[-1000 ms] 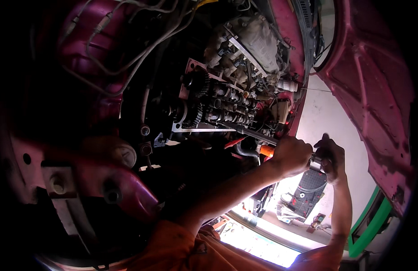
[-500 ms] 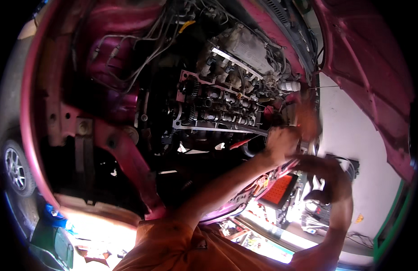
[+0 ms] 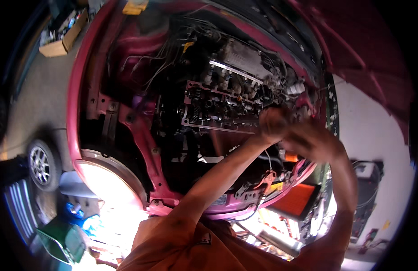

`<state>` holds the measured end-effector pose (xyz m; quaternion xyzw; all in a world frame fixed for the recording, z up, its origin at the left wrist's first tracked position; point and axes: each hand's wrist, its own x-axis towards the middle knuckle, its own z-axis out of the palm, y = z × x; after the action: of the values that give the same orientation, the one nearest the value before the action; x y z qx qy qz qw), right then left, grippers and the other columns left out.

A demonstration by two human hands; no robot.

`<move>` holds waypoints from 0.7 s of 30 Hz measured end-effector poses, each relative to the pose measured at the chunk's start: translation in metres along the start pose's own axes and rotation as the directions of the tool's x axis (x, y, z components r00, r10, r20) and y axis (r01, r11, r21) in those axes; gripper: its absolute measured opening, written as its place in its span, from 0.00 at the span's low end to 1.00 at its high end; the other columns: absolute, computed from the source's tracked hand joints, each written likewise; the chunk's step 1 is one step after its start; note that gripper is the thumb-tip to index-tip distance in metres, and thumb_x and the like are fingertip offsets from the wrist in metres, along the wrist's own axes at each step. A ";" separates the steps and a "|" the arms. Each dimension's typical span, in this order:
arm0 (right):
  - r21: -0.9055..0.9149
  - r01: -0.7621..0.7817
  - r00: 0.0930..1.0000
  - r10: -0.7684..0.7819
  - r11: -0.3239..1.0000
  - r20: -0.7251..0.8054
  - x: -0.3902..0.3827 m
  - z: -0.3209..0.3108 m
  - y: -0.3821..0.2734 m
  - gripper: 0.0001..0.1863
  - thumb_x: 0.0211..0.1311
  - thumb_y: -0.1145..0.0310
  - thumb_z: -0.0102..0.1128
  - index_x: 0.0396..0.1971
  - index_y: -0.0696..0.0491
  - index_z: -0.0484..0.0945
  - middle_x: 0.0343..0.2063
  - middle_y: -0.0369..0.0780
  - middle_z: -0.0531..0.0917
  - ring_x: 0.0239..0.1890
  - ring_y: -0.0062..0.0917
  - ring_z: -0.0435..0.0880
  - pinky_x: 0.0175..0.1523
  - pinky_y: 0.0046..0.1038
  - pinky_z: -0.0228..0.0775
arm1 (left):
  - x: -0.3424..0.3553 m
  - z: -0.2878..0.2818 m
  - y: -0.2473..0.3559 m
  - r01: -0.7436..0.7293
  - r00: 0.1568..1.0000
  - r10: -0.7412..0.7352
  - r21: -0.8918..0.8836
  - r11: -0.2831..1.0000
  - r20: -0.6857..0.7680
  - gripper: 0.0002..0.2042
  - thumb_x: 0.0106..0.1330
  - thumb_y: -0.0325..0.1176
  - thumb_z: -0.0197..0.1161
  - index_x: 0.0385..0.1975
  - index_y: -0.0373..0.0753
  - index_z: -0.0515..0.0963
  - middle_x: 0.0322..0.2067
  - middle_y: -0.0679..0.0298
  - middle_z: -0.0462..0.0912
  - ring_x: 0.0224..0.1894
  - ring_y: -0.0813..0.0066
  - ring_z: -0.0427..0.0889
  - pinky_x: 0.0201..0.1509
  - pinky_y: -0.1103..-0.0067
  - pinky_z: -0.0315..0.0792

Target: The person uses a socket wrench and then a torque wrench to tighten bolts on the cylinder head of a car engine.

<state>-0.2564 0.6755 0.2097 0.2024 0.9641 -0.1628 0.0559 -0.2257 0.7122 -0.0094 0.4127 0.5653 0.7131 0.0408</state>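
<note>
An opened engine lies in front of me, its cylinder head [image 3: 204,125] exposed and its camshafts [image 3: 224,106] bare. At the right end of the cylinder head my left hand [image 3: 273,123] is closed, fingers curled in; whatever it grips is hidden. My right hand [image 3: 308,141] is close beside it, just to the right, smeared by motion so that its fingers do not show clearly. Behind the cylinder head run a bright metal rail [image 3: 236,71] and a grey ribbed intake cover [image 3: 246,58].
The red car body [image 3: 157,205] frames the engine bay, with the raised hood [image 3: 353,49] at right. An orange panel [image 3: 297,198] lies beyond the front edge. At left are a wheel [image 3: 43,165], a green bin [image 3: 60,241] and a cardboard box [image 3: 64,43].
My view has shifted, showing more floor at left. My right hand has moved up and left toward my left hand, which has risen to the cylinder head's right end.
</note>
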 end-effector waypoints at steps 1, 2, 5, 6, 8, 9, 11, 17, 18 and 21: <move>-0.075 -0.101 0.994 0.098 0.992 -0.043 0.016 0.004 0.008 0.15 0.66 0.57 0.53 0.34 0.55 0.78 0.30 0.45 0.82 0.25 0.38 0.81 0.34 0.36 0.71 | 0.004 -0.014 0.000 -0.048 0.982 0.051 -0.023 0.999 0.184 0.06 0.49 0.34 0.63 0.22 0.40 0.78 0.23 0.58 0.81 0.27 0.56 0.82 0.28 0.64 0.74; -0.157 -0.169 0.985 0.160 0.973 -0.068 0.029 0.000 0.024 0.19 0.67 0.53 0.51 0.33 0.55 0.79 0.29 0.45 0.82 0.26 0.38 0.81 0.35 0.36 0.71 | 0.010 -0.033 -0.002 -0.083 0.931 0.096 -0.052 0.995 0.352 0.07 0.49 0.36 0.64 0.22 0.40 0.78 0.23 0.58 0.81 0.27 0.56 0.82 0.27 0.64 0.73; -0.504 -0.499 0.829 0.557 0.705 -0.042 0.009 -0.041 0.067 0.31 0.68 0.40 0.40 0.32 0.53 0.81 0.22 0.45 0.79 0.27 0.38 0.82 0.38 0.37 0.72 | 0.047 -0.057 0.032 0.320 0.765 -0.133 -0.194 0.927 0.630 0.08 0.48 0.36 0.63 0.25 0.40 0.80 0.23 0.51 0.81 0.30 0.48 0.81 0.31 0.61 0.73; -0.436 -0.584 0.742 0.668 0.685 0.058 0.000 -0.041 0.065 0.31 0.68 0.40 0.40 0.32 0.53 0.81 0.20 0.45 0.78 0.26 0.37 0.81 0.36 0.37 0.71 | 0.048 -0.056 0.024 0.324 0.763 -0.154 -0.166 0.931 0.628 0.08 0.48 0.36 0.63 0.25 0.41 0.80 0.23 0.50 0.80 0.30 0.47 0.80 0.32 0.61 0.73; -0.302 -0.630 0.669 0.697 0.715 0.256 -0.028 -0.035 0.045 0.30 0.68 0.41 0.42 0.32 0.53 0.81 0.19 0.44 0.77 0.24 0.34 0.80 0.33 0.36 0.71 | 0.053 -0.054 0.018 0.337 0.746 -0.181 -0.129 0.933 0.641 0.08 0.48 0.35 0.62 0.26 0.41 0.80 0.24 0.48 0.80 0.31 0.46 0.80 0.34 0.59 0.73; -0.207 -0.602 0.696 0.633 0.772 0.338 -0.044 -0.031 0.035 0.29 0.68 0.41 0.42 0.31 0.53 0.80 0.18 0.44 0.76 0.23 0.33 0.80 0.32 0.35 0.70 | 0.056 -0.052 0.022 0.337 0.727 -0.184 -0.111 0.935 0.661 0.08 0.48 0.35 0.62 0.26 0.40 0.80 0.24 0.48 0.80 0.31 0.47 0.80 0.34 0.59 0.73; -0.076 -0.110 0.972 0.124 0.991 0.200 -0.044 -0.013 0.030 0.28 0.68 0.44 0.43 0.27 0.54 0.80 0.22 0.42 0.78 0.23 0.30 0.80 0.29 0.32 0.70 | 0.036 -0.033 0.005 0.243 0.795 -0.109 -0.148 0.959 0.597 0.08 0.47 0.34 0.63 0.27 0.41 0.81 0.25 0.48 0.81 0.32 0.47 0.80 0.35 0.58 0.72; -0.696 -0.415 0.814 0.581 0.586 0.004 0.005 -0.045 0.077 0.33 0.69 0.42 0.37 0.24 0.56 0.79 0.14 0.43 0.75 0.22 0.31 0.80 0.31 0.37 0.73 | 0.035 -0.044 0.024 0.214 0.756 -0.081 -0.128 0.968 0.649 0.08 0.48 0.33 0.62 0.27 0.40 0.81 0.24 0.50 0.81 0.29 0.47 0.80 0.34 0.59 0.73; -0.741 -0.296 0.744 0.632 0.603 0.216 -0.020 -0.044 0.090 0.34 0.69 0.41 0.36 0.25 0.57 0.79 0.08 0.40 0.69 0.20 0.30 0.78 0.31 0.36 0.72 | 0.034 -0.045 0.019 0.195 0.763 -0.069 -0.127 0.973 0.643 0.08 0.48 0.34 0.63 0.26 0.40 0.81 0.24 0.50 0.81 0.29 0.47 0.80 0.34 0.59 0.73; -0.068 -0.369 0.873 0.371 0.927 0.317 -0.058 -0.024 0.058 0.19 0.71 0.55 0.45 0.40 0.54 0.80 0.15 0.37 0.69 0.20 0.27 0.74 0.27 0.31 0.69 | 0.038 -0.048 0.019 0.159 0.874 -0.017 -0.253 0.954 0.485 0.07 0.47 0.34 0.63 0.25 0.39 0.80 0.22 0.49 0.80 0.27 0.47 0.80 0.31 0.62 0.73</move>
<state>-0.1807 0.7124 0.2257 0.3531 0.8856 -0.1775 0.2441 -0.2729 0.6882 0.0265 0.5389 0.4473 0.6605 0.2706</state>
